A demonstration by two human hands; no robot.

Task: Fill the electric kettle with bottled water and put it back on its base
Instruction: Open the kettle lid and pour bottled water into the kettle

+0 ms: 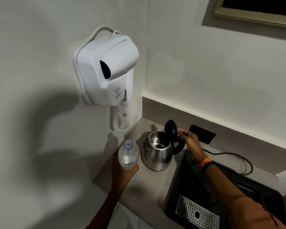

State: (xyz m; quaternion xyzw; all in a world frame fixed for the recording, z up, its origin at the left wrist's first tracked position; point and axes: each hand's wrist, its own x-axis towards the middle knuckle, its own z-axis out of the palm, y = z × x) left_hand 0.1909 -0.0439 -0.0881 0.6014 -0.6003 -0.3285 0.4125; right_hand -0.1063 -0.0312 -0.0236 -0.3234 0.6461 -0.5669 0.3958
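A steel electric kettle stands on the grey counter, off its base, with its black lid tipped up and the inside showing. My right hand rests at the back of the lid, above the black handle, fingers touching the lid. My left hand holds an uncapped clear plastic water bottle upright, just left of the kettle. The round kettle base lies on the black tray under my right forearm.
A white hair dryer with a coiled cord hangs on the left wall above the counter. A black tray with a perforated metal drip plate fills the right of the counter. A black wall socket and power cord lie behind it.
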